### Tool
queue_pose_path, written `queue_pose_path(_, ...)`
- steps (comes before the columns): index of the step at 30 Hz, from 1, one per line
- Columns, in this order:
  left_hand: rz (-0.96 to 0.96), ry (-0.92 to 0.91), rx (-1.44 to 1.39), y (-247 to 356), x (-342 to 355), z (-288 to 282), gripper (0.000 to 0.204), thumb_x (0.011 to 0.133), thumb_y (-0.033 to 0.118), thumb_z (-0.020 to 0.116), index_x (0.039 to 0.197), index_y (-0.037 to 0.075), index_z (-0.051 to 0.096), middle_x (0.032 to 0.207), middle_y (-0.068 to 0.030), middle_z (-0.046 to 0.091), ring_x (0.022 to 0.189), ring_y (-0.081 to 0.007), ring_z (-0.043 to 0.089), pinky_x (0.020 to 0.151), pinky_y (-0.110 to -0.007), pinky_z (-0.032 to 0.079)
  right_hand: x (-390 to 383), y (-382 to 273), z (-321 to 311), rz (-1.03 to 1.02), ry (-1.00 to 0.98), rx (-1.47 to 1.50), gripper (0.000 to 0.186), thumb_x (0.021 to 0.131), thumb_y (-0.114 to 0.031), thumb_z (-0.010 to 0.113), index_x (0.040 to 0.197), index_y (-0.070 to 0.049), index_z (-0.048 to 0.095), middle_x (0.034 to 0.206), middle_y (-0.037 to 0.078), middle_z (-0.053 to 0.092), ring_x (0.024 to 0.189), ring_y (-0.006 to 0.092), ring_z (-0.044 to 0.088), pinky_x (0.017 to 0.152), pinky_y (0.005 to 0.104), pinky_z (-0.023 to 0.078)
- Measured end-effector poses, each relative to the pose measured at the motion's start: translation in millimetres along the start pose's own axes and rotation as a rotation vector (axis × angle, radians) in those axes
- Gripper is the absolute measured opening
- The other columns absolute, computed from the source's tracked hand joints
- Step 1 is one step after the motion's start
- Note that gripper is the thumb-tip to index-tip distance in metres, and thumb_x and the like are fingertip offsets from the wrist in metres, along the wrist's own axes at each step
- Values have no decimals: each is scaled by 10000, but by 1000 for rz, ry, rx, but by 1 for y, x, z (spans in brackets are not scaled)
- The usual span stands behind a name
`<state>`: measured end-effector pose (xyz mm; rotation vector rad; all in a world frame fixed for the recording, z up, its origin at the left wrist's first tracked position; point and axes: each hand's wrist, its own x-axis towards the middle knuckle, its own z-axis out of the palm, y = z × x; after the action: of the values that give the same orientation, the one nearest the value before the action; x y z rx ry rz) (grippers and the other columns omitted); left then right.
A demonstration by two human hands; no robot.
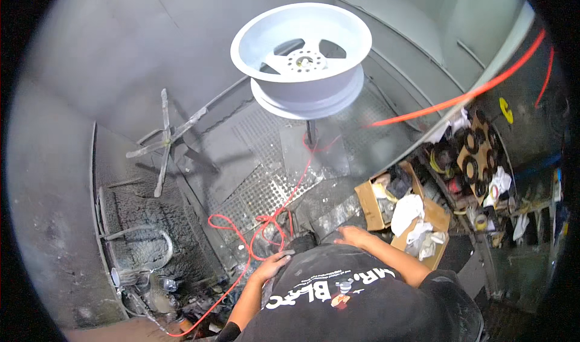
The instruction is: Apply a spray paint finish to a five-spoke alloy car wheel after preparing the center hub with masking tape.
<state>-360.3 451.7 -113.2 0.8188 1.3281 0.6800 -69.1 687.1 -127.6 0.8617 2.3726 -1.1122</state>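
My left hand (273,267) lies against the front of my black T-shirt (356,300), its fingers stretched toward the middle and nothing seen in them. My right hand (354,237) rests at the other side of the shirt's lower edge, fingers extended, also without a thing in it. Part of each hand's fingers is hard to make out against the dark cloth. Ahead of me, out of reach of both hands, a white car wheel rim (306,91) sits flat on an upright stand (311,134). A red hose (246,251) runs in loops over the floor near my left hand.
A grey star-shaped rack (166,140) stands at left, above a rough, coated filter panel (163,221). To the right, an open cardboard box (370,206) holds crumpled paper beside cluttered shelves (483,215). A thicker red hose (459,99) crosses the upper right. Perforated floor plates (260,188) lie ahead.
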Motion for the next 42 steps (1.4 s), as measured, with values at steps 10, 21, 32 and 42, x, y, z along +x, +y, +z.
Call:
queue_pose_path(10, -140, 400, 365, 47, 45, -104, 459, 968, 420, 607, 1286, 92, 644, 1225, -191, 684, 1154, -320, 652, 976, -416, 493, 115, -110, -128, -125, -41, 33, 661, 995, -535, 520, 1291, 53, 584, 1218, 278, 653, 1141, 398, 640, 957, 473, 502)
queue_pose_path(21, 545, 626, 513, 250, 131, -215, 296, 958, 198, 596, 1194, 26, 646, 1221, -196, 651, 1168, -356, 607, 1033, -423, 453, 186, -177, -230, 57, -648, 1869, 816, 995, -670, 384, 1350, 47, 547, 1308, 215, 639, 1204, 320, 630, 1032, 423, 498)
queue_pose_path(32, 1168, 678, 1104, 621, 238, -250, 576, 1037, 477, 383, 1292, 11, 607, 1270, -186, 623, 1221, -352, 552, 1065, -445, 399, 233, -180, -310, 202, -704, 2240, 732, 1038, -575, 340, 1371, 64, 469, 1438, 241, 522, 1286, 357, 557, 1105, 483, 447)
queue_pose_path(42, 578, 791, 1158, 722, 487, -264, 753, 983, 675, 334, 1388, 96, 594, 1419, -134, 581, 1379, -323, 471, 1164, -496, 296, 249, -108, -304, 320, -1525, 2546, 448, 1059, -359, 431, 1309, -20, 582, 1276, 154, 638, 1196, 306, 604, 1094, 438, 447)
